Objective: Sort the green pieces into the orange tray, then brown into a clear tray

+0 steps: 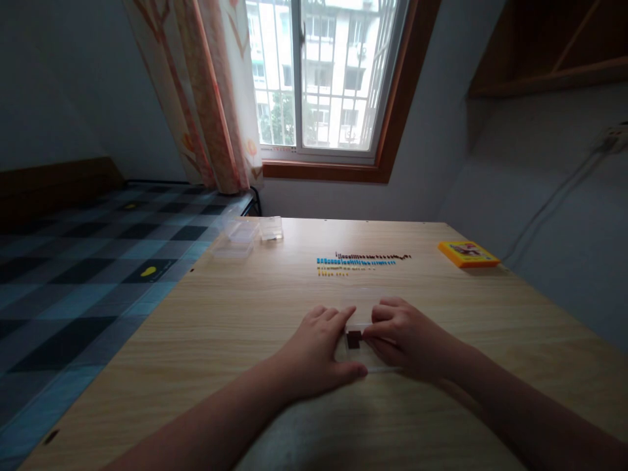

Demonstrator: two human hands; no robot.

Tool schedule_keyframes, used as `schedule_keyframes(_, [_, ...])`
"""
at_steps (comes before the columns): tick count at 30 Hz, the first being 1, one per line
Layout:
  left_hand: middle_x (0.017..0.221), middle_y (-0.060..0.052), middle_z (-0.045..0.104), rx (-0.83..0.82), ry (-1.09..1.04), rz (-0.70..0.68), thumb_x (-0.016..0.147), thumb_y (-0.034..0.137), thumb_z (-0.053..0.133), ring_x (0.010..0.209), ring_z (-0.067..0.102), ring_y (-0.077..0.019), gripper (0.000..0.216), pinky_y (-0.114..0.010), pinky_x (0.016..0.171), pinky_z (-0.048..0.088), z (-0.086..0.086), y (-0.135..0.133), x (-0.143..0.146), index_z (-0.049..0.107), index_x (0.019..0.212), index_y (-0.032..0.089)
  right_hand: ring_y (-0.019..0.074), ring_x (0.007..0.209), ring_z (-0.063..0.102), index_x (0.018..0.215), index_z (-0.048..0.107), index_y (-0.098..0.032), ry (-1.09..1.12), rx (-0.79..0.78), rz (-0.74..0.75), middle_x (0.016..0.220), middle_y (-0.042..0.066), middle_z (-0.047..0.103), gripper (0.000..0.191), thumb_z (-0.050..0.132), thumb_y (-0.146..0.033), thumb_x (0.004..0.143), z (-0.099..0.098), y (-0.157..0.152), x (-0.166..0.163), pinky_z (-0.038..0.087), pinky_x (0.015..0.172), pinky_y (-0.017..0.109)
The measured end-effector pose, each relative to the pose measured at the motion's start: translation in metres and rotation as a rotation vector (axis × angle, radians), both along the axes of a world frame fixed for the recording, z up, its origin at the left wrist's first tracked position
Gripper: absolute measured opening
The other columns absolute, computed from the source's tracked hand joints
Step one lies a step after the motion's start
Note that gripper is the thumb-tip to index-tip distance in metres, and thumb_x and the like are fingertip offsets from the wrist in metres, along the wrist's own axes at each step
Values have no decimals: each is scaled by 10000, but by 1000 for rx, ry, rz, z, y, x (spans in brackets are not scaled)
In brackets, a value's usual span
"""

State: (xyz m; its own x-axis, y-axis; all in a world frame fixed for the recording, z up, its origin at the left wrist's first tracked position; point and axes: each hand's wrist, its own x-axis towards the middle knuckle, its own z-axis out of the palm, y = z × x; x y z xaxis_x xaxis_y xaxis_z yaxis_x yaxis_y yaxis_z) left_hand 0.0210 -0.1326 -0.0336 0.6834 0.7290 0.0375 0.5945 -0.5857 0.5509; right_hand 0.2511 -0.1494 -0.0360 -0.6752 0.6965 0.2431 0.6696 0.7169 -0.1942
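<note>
My left hand (321, 347) steadies a shallow clear plastic box (358, 365), its thumb along the near side and its fingers toward the far side. Within the box, toward the left, lies a dark brown square patch (353, 339), seemingly of small pieces set close together. From the right, my right hand (400, 333) reaches in over the box, thumb and index finger pinched at the patch's right edge on a small dark brown piece. Its other fingers are curled. The right part of the box is hidden under this hand.
Beyond the hands lie rows of tiny brown, blue and yellow pieces (356, 262). Clear plastic boxes (240, 237) stand at the table's far left. A yellow-orange box (468, 254) sits near the right edge. A checked bed (88, 314) adjoins the table (235, 314).
</note>
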Motion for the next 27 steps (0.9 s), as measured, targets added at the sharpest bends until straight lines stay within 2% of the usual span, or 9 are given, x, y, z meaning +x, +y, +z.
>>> schedule_keyframes(4, [1378,-124,583,-3,3,0,718,511,756,1324,465,-335,912,-526,1184,287,0,0,0,413,1503,198,159,695,429,747,678,-189,14,2,2,727,25,579,231,543,-186,934,-1,0,-1,338,724,330])
schedule_keyframes(7, [1379,-121,584,4,-9,-3,713,502,760,1320,472,-337,908,-530,1177,298,-1,0,-1,416,1501,210,166,705,450,802,702,-195,71,38,23,727,29,590,223,533,-186,947,3,-1,0,351,720,333])
schedule_keyframes(11, [1374,-131,585,0,-12,5,700,486,770,1321,467,-345,916,-526,1170,313,-2,1,-2,426,1498,195,173,726,480,937,723,-190,244,217,17,736,37,607,178,548,-158,940,15,-2,5,377,713,332])
schedule_keyframes(14, [1385,-132,575,-12,-11,10,707,502,761,1332,451,-350,921,-527,1169,313,-2,1,-2,421,1505,190,172,732,505,957,726,-187,329,328,-15,741,35,626,145,587,-154,930,24,8,8,406,722,327])
schedule_keyframes(17, [1382,-132,577,-28,-9,16,703,507,763,1331,450,-355,923,-527,1162,322,-2,1,-3,428,1503,192,178,756,545,930,747,-187,334,343,-61,766,46,662,146,601,-194,932,28,34,11,433,749,330])
schedule_keyframes(19, [1379,-135,579,-35,-13,22,696,512,770,1335,446,-358,930,-526,1164,321,-2,1,-3,433,1500,190,186,799,576,916,769,-185,285,279,-151,791,57,686,167,608,-227,930,31,62,10,447,779,327])
schedule_keyframes(21, [1380,-136,579,-34,-22,25,693,515,775,1336,447,-355,934,-520,1171,312,-2,1,-3,435,1500,190,185,840,607,911,788,-192,190,178,-306,833,58,713,169,627,-244,917,33,94,8,448,838,325])
schedule_keyframes(24, [1387,-139,574,-26,-31,21,695,520,774,1336,445,-355,940,-512,1183,293,-3,0,-3,431,1504,183,182,880,643,901,800,-190,116,107,-398,897,61,740,157,646,-219,892,35,141,1,450,872,305])
schedule_keyframes(27, [1393,-148,567,-33,-25,20,699,527,769,1348,427,-371,951,-521,1186,287,-4,0,-3,425,1509,168,189,888,665,891,792,-178,32,15,-485,932,57,743,160,646,-245,897,33,176,-10,478,843,292])
